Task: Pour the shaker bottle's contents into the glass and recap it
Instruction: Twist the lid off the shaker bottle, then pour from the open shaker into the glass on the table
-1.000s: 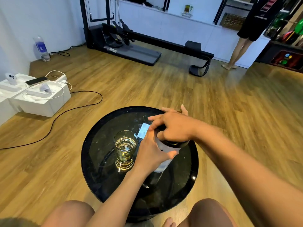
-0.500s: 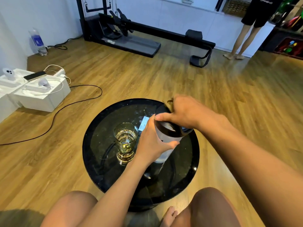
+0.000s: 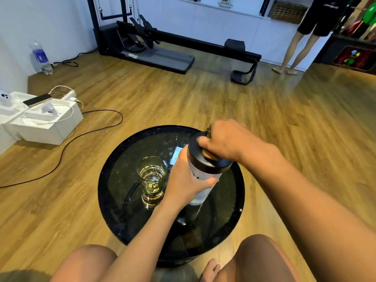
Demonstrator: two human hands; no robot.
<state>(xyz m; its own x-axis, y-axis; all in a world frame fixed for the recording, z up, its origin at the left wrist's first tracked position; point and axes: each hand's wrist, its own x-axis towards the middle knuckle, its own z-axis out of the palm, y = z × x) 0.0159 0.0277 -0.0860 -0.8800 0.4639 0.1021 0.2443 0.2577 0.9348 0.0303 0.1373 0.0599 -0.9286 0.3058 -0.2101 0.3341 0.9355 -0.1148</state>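
A frosted white shaker bottle (image 3: 200, 192) with a black lid (image 3: 196, 157) stands on the round black glass table (image 3: 114, 200), tilted slightly. My left hand (image 3: 184, 180) wraps around its body from the left. My right hand (image 3: 223, 142) grips the lid from above, with a gold cap showing under the fingers. A stemmed glass (image 3: 152, 179) holding pale yellowish liquid stands just left of the bottle, close to my left hand.
A small white card (image 3: 176, 156) lies on the table behind the glass. White boxes (image 3: 46, 127) with a phone and cables sit on the wooden floor at left, and a black cord runs from them. A rowing machine (image 3: 173, 53) and a standing person (image 3: 301, 37) are far back.
My right hand has turned on the lid, its fingers shifting from spread over the top to curled at the right rim. The bottle and glass stay where they were.
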